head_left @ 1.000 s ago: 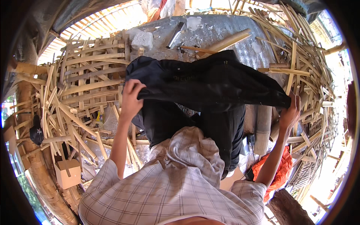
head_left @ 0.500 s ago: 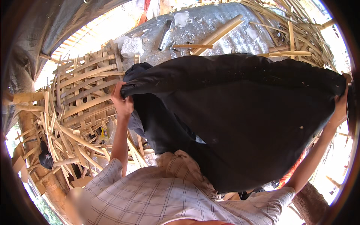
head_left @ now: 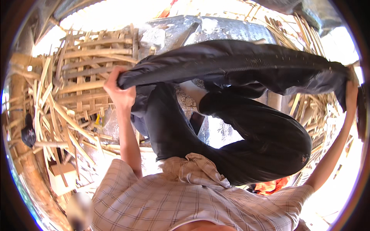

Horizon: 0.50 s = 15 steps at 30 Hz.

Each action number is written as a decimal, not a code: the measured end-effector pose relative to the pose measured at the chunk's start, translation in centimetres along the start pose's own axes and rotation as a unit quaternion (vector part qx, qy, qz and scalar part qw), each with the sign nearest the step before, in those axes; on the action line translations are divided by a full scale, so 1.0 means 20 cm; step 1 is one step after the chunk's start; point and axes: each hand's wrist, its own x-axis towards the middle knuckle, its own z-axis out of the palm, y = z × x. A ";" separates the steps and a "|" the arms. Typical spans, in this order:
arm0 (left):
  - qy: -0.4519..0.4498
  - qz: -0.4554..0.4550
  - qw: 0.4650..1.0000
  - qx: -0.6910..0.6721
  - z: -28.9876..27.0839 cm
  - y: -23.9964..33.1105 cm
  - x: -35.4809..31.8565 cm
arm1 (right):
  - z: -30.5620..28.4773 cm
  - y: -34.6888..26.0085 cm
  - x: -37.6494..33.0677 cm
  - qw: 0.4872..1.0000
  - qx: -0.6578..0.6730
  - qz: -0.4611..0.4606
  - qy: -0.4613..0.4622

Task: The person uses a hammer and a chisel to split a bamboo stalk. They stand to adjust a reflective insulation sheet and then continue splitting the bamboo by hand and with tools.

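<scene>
A black garment (head_left: 231, 63) is stretched sideways between my two hands, its long ribbed-looking edge running across the middle of the view. My left hand (head_left: 121, 90) is closed around the garment's left end, with the fingers wrapped over the edge. Gripping the opposite end is my right hand (head_left: 351, 90), close to the right rim of the picture, where its fingers are partly hidden. The cloth bows away from me in an arc above my bent legs in dark trousers (head_left: 262, 142). Loose folds hang below the band toward the right.
A woven bamboo panel (head_left: 90, 73) and loose bamboo strips (head_left: 54, 115) lie on the left. Metal sheeting (head_left: 235, 27) is at the far side. A dark cap (head_left: 28, 133), a cardboard box (head_left: 63, 179) and orange cloth (head_left: 273, 186) lie around me.
The garment, which hung spread over my legs, has swung up and away into a narrow band, uncovering my legs. Both hands keep their hold. The view has shifted slightly.
</scene>
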 end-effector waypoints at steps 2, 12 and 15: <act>-0.080 -0.031 0.995 0.042 -0.09 -0.04 -0.06 | 0.16 -0.11 0.09 0.994 0.047 0.079 -0.062; -0.188 -0.119 0.974 0.053 -0.09 -0.14 0.12 | 0.88 -0.61 0.31 0.975 0.136 0.134 -0.116; -0.277 -0.095 0.953 0.077 -0.07 -0.14 0.25 | 1.04 -0.58 0.26 0.973 0.151 0.141 -0.104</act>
